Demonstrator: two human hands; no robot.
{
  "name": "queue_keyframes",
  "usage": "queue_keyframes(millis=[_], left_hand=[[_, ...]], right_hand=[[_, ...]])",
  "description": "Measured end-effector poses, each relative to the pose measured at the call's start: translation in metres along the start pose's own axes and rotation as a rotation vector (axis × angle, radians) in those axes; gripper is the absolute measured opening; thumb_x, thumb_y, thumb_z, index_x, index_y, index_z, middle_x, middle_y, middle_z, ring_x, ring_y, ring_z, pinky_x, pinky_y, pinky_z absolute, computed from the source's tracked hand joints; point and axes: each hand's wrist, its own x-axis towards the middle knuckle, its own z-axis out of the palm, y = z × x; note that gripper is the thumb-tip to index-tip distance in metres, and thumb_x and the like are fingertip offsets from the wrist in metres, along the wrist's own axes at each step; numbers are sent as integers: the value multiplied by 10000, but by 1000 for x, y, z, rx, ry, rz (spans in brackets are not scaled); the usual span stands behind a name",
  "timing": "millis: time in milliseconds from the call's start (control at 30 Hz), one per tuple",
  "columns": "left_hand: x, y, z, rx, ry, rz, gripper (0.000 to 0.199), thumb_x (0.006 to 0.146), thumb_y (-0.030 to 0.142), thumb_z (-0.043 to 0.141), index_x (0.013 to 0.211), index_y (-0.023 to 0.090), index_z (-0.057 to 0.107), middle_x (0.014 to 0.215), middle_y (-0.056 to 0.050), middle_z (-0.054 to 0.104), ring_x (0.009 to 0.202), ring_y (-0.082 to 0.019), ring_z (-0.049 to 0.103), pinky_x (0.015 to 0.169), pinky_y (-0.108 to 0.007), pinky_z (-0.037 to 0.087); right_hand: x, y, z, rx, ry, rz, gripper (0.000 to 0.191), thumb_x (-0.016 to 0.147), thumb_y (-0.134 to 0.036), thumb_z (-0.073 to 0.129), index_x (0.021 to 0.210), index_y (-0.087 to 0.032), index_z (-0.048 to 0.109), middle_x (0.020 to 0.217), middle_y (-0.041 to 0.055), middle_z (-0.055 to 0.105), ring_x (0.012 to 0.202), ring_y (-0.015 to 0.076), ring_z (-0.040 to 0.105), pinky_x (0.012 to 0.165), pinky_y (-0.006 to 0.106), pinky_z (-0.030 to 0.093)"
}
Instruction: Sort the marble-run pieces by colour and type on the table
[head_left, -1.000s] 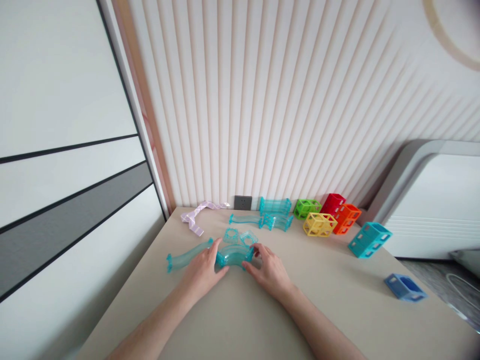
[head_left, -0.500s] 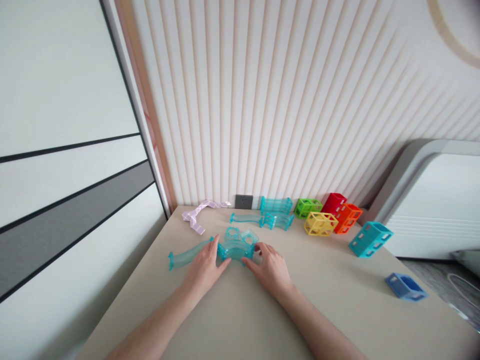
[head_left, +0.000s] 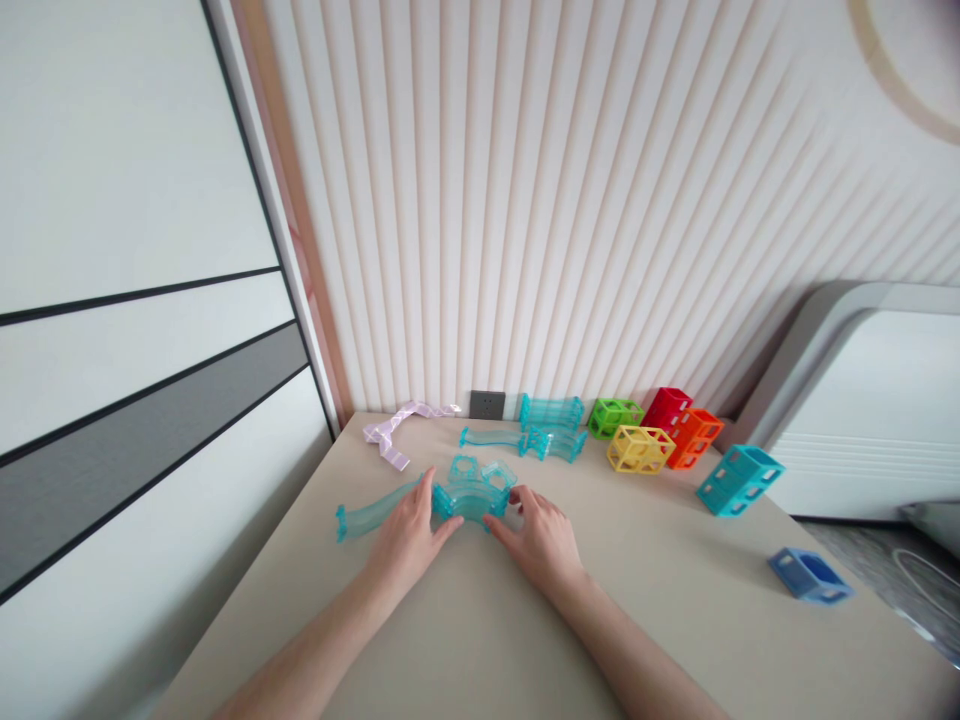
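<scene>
A translucent teal curved track piece (head_left: 471, 503) lies on the table between my two hands. My left hand (head_left: 409, 530) holds its left end, thumb in front and fingers behind. There it meets a longer teal track piece (head_left: 364, 519), which runs out to the left behind that hand. My right hand (head_left: 541, 532) grips the curved piece's right end between thumb and bent fingers. Just behind the curve, two small clear teal pieces (head_left: 463, 467) lie flat on the tabletop. Whether the two track pieces are locked together I cannot tell.
Along the wall are a pale purple folded strip (head_left: 386, 433), more teal track pieces (head_left: 551, 412) and a joined teal track (head_left: 495, 437). Green (head_left: 615, 417), yellow (head_left: 640, 450), red, orange and teal (head_left: 739, 482) open blocks stand right, a blue block (head_left: 810, 576) nearer the edge.
</scene>
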Motion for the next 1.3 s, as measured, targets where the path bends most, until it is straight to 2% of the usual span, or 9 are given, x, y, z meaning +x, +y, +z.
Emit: queue_keyframes(millis=[67,200,300,567,867,1033,1300], left_hand=[[0,1,-1,20,3,-3,651,949,532,535,1433,127,375,1233,-205,696,1120,-330,700,897,-430,587],[1,4,-5,80,10,-4,513,964,564,498,1234,131,551,1120,-183,734,1035,-319,727,880,-398,584],[2,7,-9,133,-13,-8,472,964,549,513,1137,119,600,1028,-174,744,968,-316,735,845,-386,584],[4,13,-16,159,-58,-44,403,949,501,568,1096,129,616,992,-149,739,942,-302,733,829,-361,567],[5,20,-25,285,-183,-60,368,926,508,585,985,147,626,998,-148,702,1016,-317,684,875,-379,526],[6,24,-29,304,-248,-92,342,934,468,572,997,138,634,1004,-147,699,1017,-314,682,881,-378,511],[7,23,-27,281,-258,-102,323,927,452,586,1013,146,640,1020,-147,711,1016,-315,679,878,-387,514]], right_hand=[[0,0,1,12,-6,4,364,865,-531,673,1066,-232,627,1017,72,762,911,246,728,788,310,494],[0,1,1,28,-8,5,364,855,-529,682,1063,-237,617,1027,68,758,925,245,723,800,314,493],[0,1,1,28,-10,10,351,855,-523,686,1031,-227,619,1001,71,757,910,244,722,793,313,492],[1,0,0,10,-54,41,343,855,-509,697,1030,-225,616,997,71,754,911,237,720,785,296,483],[0,-2,-1,-47,-91,4,331,861,-500,701,1006,-205,659,1035,95,741,1001,271,687,858,342,477],[0,-1,0,-70,-92,-29,307,874,-496,689,978,-207,670,1020,97,737,1017,272,670,866,342,467],[0,-2,-1,-56,-96,-36,265,880,-471,679,937,-213,662,979,90,736,980,261,675,850,325,472]])
